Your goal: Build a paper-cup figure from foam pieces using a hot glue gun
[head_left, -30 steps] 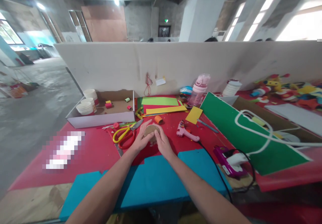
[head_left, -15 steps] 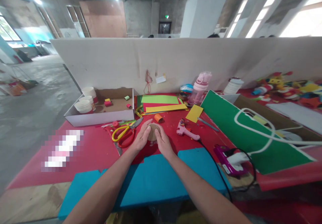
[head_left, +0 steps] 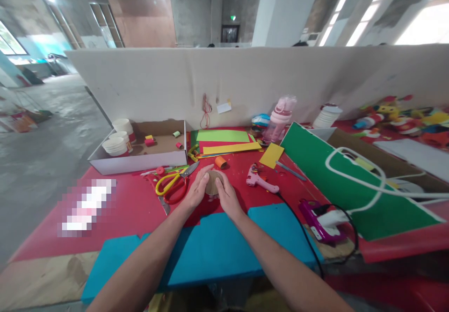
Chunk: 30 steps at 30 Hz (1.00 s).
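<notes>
A round, flat-topped brown piece (head_left: 212, 186) is cupped between both hands at the middle of the red table; its exact kind is unclear. My left hand (head_left: 198, 188) wraps its left side, thumb along the near edge. On the opposite side, my right hand (head_left: 227, 191) presses with the thumb on the rim. Just beyond lies an orange paper roll (head_left: 220, 163). Scissors with yellow and red handles (head_left: 171, 186) rest left of the hands. To the right is a pink hot glue gun (head_left: 261, 181) with a black cable.
A white-sided box (head_left: 140, 162) at back left holds paper cups (head_left: 115, 147) and small paper rolls. Coloured paper sheets (head_left: 224, 136) lie behind. A yellow card (head_left: 271, 156), purple power strip (head_left: 324, 223) and green board (head_left: 322, 181) are rightward. Blue padding (head_left: 217, 251) lines the front edge.
Both hands stay around the brown piece, which appears slightly tilted compared with before. The whole view has shifted slightly; nothing else has visibly moved.
</notes>
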{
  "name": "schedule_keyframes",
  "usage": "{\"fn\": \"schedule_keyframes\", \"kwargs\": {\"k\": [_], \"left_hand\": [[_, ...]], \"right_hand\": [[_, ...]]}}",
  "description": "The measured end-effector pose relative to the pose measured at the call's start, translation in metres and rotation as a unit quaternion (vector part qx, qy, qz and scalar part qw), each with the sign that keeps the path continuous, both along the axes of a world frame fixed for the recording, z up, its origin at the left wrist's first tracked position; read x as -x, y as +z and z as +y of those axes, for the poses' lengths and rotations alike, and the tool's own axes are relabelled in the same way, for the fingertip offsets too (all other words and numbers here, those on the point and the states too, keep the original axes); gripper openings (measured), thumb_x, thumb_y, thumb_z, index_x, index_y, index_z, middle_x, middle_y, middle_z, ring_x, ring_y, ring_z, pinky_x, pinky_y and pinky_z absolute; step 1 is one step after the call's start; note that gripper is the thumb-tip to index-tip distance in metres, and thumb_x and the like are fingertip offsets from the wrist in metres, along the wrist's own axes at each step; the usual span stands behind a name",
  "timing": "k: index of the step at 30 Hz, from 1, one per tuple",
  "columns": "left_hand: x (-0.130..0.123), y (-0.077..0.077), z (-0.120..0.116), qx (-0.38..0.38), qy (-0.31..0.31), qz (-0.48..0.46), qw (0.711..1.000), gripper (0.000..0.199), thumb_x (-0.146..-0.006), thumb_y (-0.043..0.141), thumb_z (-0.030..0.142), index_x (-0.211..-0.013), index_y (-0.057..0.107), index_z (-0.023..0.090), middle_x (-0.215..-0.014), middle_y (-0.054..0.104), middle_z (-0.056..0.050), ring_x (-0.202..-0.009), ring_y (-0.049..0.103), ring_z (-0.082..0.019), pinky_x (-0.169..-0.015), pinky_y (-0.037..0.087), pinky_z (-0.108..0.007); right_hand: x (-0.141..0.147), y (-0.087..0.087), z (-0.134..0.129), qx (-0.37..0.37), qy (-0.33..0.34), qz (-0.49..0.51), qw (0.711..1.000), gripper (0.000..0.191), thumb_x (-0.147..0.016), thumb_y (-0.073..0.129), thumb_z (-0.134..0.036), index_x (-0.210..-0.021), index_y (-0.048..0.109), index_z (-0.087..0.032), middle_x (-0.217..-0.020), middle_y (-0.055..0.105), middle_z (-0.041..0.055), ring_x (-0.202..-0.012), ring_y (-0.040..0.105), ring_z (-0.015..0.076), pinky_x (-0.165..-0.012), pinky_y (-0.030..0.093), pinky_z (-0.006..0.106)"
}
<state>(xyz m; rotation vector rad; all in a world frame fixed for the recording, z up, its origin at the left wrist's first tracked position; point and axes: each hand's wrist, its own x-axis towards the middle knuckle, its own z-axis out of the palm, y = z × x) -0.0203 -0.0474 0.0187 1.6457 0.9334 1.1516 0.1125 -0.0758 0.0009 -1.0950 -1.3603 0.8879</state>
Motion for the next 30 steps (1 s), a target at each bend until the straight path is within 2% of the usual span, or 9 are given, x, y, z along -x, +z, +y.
{"fn": "schedule_keyframes", "kwargs": {"k": [10, 19, 22, 25, 30], "left_hand": [[0.0018, -0.0014, 0.0001, 0.000, -0.007, 0.024, 1.000, 0.052, -0.096, 0.033, 0.048, -0.140, 0.041, 0.020, -0.149, 0.039, -0.009, -0.139, 0.033, -0.024, -0.117, 0.022, -0.042], [-0.0031, -0.0054, 0.0005, 0.022, 0.035, 0.019, 0.999, 0.056, -0.094, 0.036, 0.053, -0.137, 0.043, 0.016, -0.140, 0.047, -0.013, -0.133, 0.041, -0.027, -0.113, 0.030, -0.044], [-0.0014, -0.0032, 0.0004, 0.055, 0.028, 0.015, 0.998, 0.056, -0.092, 0.044, 0.051, -0.137, 0.042, 0.017, -0.137, 0.050, -0.012, -0.128, 0.046, -0.027, -0.110, 0.034, -0.043], [0.0019, 0.0000, 0.0009, 0.098, -0.012, -0.011, 0.995, 0.068, -0.083, 0.061, 0.043, -0.141, 0.035, 0.018, -0.131, 0.053, -0.011, -0.121, 0.051, -0.026, -0.106, 0.038, -0.041], [0.0044, 0.0022, 0.0019, 0.140, -0.027, -0.067, 0.987, 0.082, -0.071, 0.071, 0.032, -0.143, 0.032, 0.021, -0.112, 0.060, -0.008, -0.099, 0.060, -0.023, -0.088, 0.048, -0.037]], "right_hand": [[0.0010, 0.0001, 0.0016, 0.005, 0.006, 0.012, 1.000, 0.043, -0.095, 0.039, -0.050, -0.127, 0.049, -0.023, -0.133, 0.057, 0.0075, -0.121, 0.055, 0.0208, -0.104, 0.043, 0.037], [-0.0003, 0.0009, 0.0020, 0.005, 0.001, -0.005, 1.000, 0.042, -0.095, 0.038, -0.051, -0.126, 0.050, -0.025, -0.129, 0.060, 0.0058, -0.120, 0.056, 0.0201, -0.102, 0.045, 0.036], [-0.0007, 0.0013, 0.0024, 0.008, -0.007, -0.009, 1.000, 0.042, -0.095, 0.038, -0.051, -0.126, 0.049, -0.024, -0.130, 0.059, 0.0069, -0.121, 0.055, 0.0200, -0.103, 0.044, 0.036], [-0.0017, 0.0012, 0.0032, 0.002, -0.004, -0.010, 1.000, 0.041, -0.095, 0.038, -0.050, -0.125, 0.050, -0.025, -0.128, 0.060, 0.0071, -0.120, 0.056, 0.0201, -0.103, 0.044, 0.036], [0.0006, -0.0008, 0.0027, -0.005, 0.005, -0.005, 1.000, 0.042, -0.095, 0.038, -0.051, -0.128, 0.050, -0.027, -0.127, 0.060, 0.0056, -0.117, 0.058, 0.0218, -0.096, 0.051, 0.038]]}}
